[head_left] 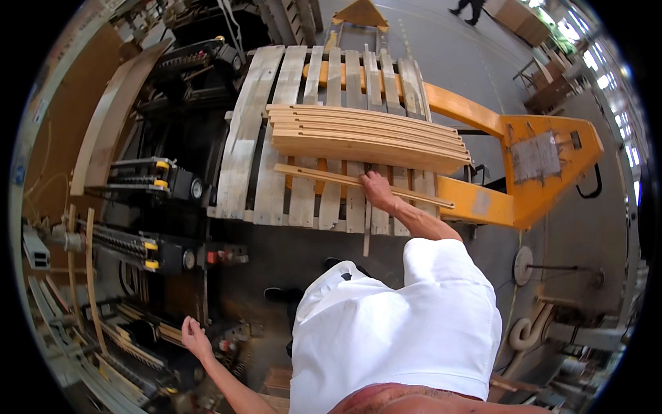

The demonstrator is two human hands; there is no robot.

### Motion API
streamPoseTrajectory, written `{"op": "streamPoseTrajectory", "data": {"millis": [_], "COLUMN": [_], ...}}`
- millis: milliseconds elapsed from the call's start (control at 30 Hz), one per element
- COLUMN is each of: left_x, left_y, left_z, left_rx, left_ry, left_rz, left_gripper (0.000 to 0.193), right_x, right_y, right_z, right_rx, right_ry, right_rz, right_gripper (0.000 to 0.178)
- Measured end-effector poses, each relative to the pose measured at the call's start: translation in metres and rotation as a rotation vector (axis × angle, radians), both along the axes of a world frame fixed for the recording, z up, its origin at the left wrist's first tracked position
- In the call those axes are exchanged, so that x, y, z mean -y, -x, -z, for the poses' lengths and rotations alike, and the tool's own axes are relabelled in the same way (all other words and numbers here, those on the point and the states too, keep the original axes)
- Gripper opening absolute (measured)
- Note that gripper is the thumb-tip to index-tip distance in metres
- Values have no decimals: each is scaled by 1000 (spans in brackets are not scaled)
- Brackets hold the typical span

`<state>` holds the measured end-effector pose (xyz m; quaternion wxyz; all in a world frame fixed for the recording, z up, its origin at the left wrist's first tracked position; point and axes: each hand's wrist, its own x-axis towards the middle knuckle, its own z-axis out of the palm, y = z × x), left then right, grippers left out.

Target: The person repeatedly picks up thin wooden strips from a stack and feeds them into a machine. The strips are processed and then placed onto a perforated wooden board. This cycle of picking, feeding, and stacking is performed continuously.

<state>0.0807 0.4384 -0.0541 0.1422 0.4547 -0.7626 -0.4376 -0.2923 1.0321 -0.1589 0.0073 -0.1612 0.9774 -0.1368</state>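
Two hands work apart: the right hand closes on a single thin curved wooden slat lying loose across the pallet, just in front of the slat stack, so it lifts free. The left hand, open and empty, hovers by the machine. Bare floor separates pallet edge and machine

A grey concrete floor spreads beyond the orange pallet jack. Bright windows line the far right; dark machinery crowds the left side.
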Motion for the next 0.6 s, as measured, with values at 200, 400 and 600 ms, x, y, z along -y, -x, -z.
{"op": "streamPoseTrajectory", "data": {"millis": [200, 400, 600], "left_x": [183, 273, 424], "left_y": [-5, 97, 138], "left_z": [45, -75, -102], "left_rx": [-105, 67, 587], "left_ry": [270, 691, 700], "left_rz": [91, 98, -45], "left_gripper": [34, 41, 60], "right_x": [104, 239, 367], "right_y": [-33, -85, -92], "right_z": [-61, -145, -201], "right_rx": [-106, -90, 103], "right_ry": [235, 393, 335], "right_rz": [-52, -177, -272], "right_gripper": [15, 35, 41]}}
